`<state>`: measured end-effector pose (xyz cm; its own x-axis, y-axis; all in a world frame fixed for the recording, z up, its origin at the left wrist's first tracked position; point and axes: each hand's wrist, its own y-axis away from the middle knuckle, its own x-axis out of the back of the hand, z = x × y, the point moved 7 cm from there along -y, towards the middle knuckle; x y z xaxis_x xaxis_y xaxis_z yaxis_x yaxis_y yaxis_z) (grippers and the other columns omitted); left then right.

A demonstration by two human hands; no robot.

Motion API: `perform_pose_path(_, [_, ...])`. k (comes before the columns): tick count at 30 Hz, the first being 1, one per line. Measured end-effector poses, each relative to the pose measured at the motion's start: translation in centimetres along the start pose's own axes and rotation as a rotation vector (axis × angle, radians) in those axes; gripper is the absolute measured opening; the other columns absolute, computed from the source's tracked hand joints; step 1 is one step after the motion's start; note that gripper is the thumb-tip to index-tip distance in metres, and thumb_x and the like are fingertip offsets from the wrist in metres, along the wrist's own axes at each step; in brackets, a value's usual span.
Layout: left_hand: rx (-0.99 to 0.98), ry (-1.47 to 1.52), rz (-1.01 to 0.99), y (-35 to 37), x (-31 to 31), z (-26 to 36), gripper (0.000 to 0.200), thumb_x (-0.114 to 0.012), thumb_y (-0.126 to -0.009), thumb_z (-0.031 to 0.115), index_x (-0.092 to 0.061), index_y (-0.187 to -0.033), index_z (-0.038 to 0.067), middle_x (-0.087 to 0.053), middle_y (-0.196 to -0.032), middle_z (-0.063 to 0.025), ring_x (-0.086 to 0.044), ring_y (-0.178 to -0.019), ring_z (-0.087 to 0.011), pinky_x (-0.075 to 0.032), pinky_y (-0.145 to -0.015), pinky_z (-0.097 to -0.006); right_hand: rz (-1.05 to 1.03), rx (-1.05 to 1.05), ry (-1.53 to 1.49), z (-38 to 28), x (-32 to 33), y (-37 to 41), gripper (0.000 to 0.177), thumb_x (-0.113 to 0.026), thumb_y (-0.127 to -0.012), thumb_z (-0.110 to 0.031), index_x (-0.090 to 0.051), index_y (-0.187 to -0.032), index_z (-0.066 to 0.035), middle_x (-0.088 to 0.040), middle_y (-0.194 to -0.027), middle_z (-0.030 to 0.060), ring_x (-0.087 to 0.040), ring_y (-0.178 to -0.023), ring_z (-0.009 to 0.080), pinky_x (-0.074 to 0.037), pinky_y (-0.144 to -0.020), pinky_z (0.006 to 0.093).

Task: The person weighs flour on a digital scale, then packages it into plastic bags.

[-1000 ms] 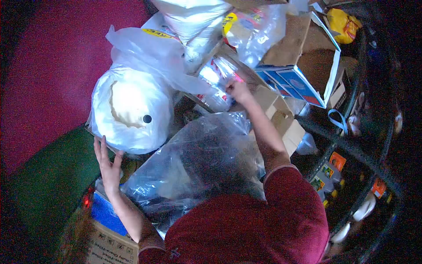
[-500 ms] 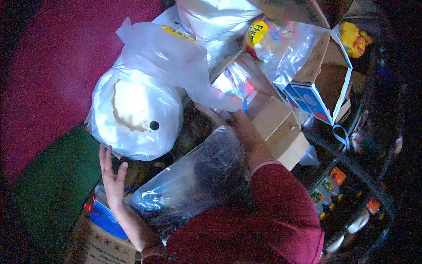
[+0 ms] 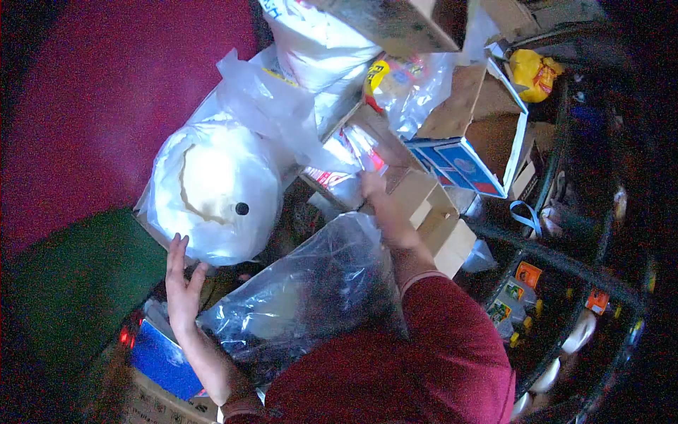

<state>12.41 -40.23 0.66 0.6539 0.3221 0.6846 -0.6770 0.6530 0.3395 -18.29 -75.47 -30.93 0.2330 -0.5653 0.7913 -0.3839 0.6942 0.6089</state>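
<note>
A large white bundle wrapped in plastic (image 3: 166, 177), with a black dot on its bright top, sits left of centre. My left hand (image 3: 183, 286) is at its lower edge, fingers stretched out and thumb apart. My right hand (image 3: 374, 191), smeared by motion, is over an opened cardboard box (image 3: 406, 201). Shiny plastic packets (image 3: 342, 166) with red print show in the box beside its fingers. The loose end of a translucent plastic sheet (image 3: 272, 109) lies above the bundle. Below my right hand is a large clear plastic bag (image 3: 304, 275).
A white sack (image 3: 318, 42) stands at the top, next to a clear bag (image 3: 417, 85) with a yellow label. Right of these are an open blue-and-white carton (image 3: 470, 159) and a yellow packet (image 3: 533, 74). A dark rack (image 3: 522, 244) with small goods runs down the right side.
My right hand has come out from under the translucent sheet and moved slightly towards me. The sheet has dropped back, uncovering more packets. My left hand stays by the bundle; the view has shifted slightly.
</note>
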Motion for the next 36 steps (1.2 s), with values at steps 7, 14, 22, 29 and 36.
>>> perform_pose_path(7, [-0.015,0.025,-0.057,0.5,-0.3,0.6,0.057,-0.061,-0.077,0.007,-0.043,-0.130,0.004,-0.037,-0.139,-0.0181,-0.033,-0.130,-0.0299,-0.025,-0.107,-0.0378,0.075,-0.044,0.058,-0.3,0.2,1.9,0.028,-0.050,-0.082,-0.020,-0.062,-0.107,-0.021,-0.064,-0.103,0.0087,-0.061,-0.096,0.0253,-0.034,-0.091,0.0544])
perform_pose_path(14, [-0.052,0.075,-0.084,2.6,-1.3,3.4,0.055,-0.063,-0.077,0.012,-0.045,-0.128,0.002,-0.043,-0.133,-0.0193,-0.040,-0.125,-0.0309,-0.028,-0.105,-0.0373,0.147,0.103,-0.358,1.2,1.2,-1.2,0.026,-0.052,-0.082,-0.011,-0.060,-0.106,-0.012,-0.065,-0.084,0.0113,-0.064,-0.073,0.0249,-0.050,-0.065,0.0388])
perform_pose_path(22, [-0.142,0.109,-0.058,2.1,-2.6,5.7,0.054,-0.065,-0.075,0.005,-0.047,-0.125,0.000,-0.047,-0.129,-0.0196,-0.043,-0.122,-0.0310,-0.032,-0.102,-0.0368,-0.241,0.016,-1.274,-0.7,6.4,1.5,0.029,-0.049,-0.080,0.005,-0.054,-0.107,-0.003,-0.057,-0.075,0.0048,-0.055,-0.058,0.0151,-0.047,-0.052,0.0272])
perform_pose_path(29, [-0.317,0.084,-0.030,-1.2,-2.2,9.8,0.045,-0.066,-0.077,0.008,-0.052,-0.119,0.004,-0.053,-0.121,-0.0177,-0.051,-0.114,-0.0307,-0.039,-0.096,-0.0345,-0.112,0.220,-1.494,-3.6,18.0,9.9,0.028,-0.048,-0.081,0.005,-0.051,-0.108,0.001,-0.055,-0.075,0.0031,-0.046,-0.050,0.0075,-0.045,-0.052,0.0233])
perform_pose_path(36, [-0.506,0.458,-0.366,0.7,-6.0,12.3,0.034,-0.063,-0.082,0.021,-0.060,-0.109,0.002,-0.057,-0.116,-0.0137,-0.054,-0.107,-0.0243,-0.040,-0.093,-0.0335,0.165,0.547,-1.682,-12.1,26.0,22.1,0.025,-0.057,-0.088,-0.012,-0.050,-0.111,-0.005,-0.056,-0.078,0.0027,-0.047,-0.052,0.0082,-0.052,-0.069,0.0309])
